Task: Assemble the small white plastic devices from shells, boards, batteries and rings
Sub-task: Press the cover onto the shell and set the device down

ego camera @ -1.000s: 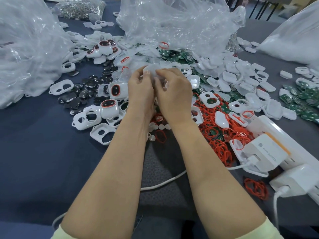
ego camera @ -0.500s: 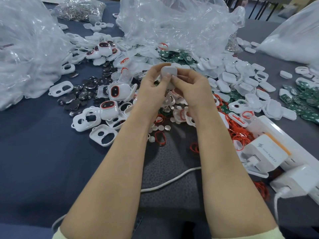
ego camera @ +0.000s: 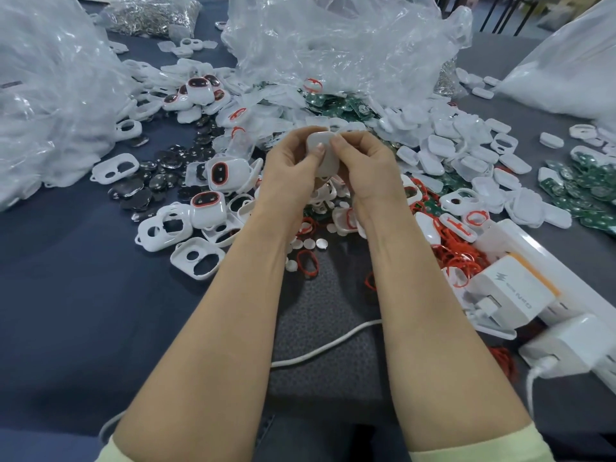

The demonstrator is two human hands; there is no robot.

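Both hands meet at the centre above the parts pile and grip one small white device (ego camera: 322,155). My left hand (ego camera: 290,171) holds its left side with the thumb pressed on its face. My right hand (ego camera: 366,168) pinches its right side. White front shells with two holes (ego camera: 196,258) lie at the left. Finished devices with red-ringed dark windows (ego camera: 218,173) sit beside them. Dark round batteries (ego camera: 160,181) lie further left. Red rings (ego camera: 450,255) pile up at the right. Green boards (ego camera: 336,106) lie behind my hands, and more green boards (ego camera: 586,185) at the far right.
Large clear plastic bags (ego camera: 350,45) stand at the back, with another bag (ego camera: 43,95) at the left. White back shells (ego camera: 466,151) are heaped right of centre. A white power strip with chargers (ego camera: 520,295) and a white cable (ego camera: 320,348) lie at the right front on the dark cloth.
My hands lifted the white device off the pile, brought it nearer and turned it. Its plain white face now points toward me.
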